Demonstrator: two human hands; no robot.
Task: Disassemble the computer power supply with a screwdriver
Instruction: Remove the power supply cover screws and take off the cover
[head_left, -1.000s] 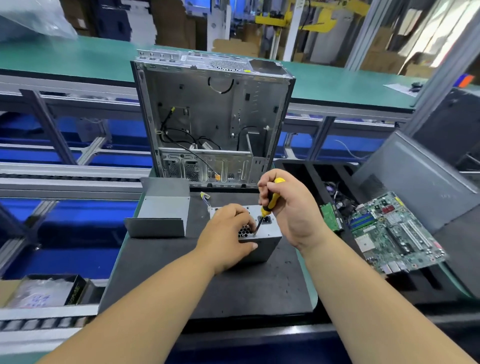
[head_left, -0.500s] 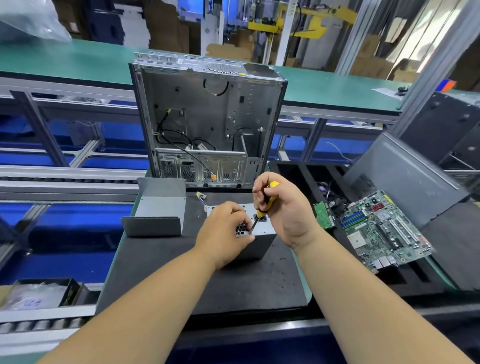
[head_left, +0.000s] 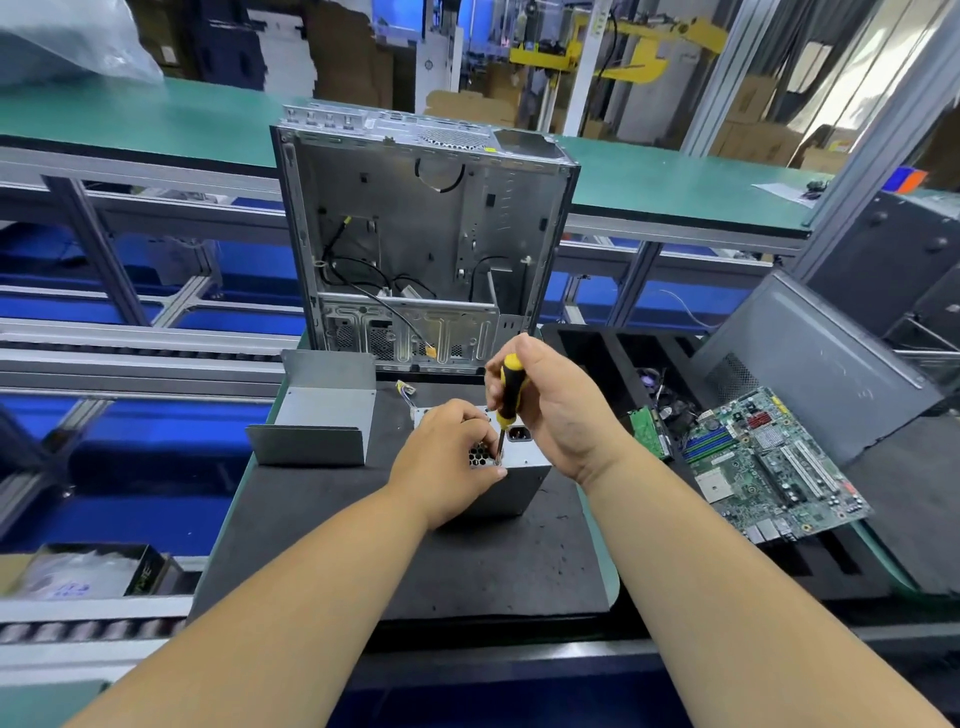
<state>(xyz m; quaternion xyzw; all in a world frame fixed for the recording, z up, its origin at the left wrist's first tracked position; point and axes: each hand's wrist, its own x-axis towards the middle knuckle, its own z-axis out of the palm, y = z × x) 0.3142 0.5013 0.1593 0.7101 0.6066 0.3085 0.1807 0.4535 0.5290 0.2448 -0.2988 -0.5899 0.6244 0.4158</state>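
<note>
A grey metal power supply stands on the black mat in the middle of the bench. My left hand lies over its top left, fingers curled on the vent grille near the shaft tip. My right hand grips a yellow and black screwdriver almost upright. Its shaft points down to the top face of the power supply, next to the black socket. Much of the unit's left side is hidden under my left hand.
An open computer case stands upright behind the mat. A bent grey metal cover lies to the left. A green motherboard and a small card lie on black trays at the right, beside a grey panel.
My right hand has raised the screwdriver handle, so the tool stands more upright than before. My left hand stays on the power supply. The camera has shifted slightly.
</note>
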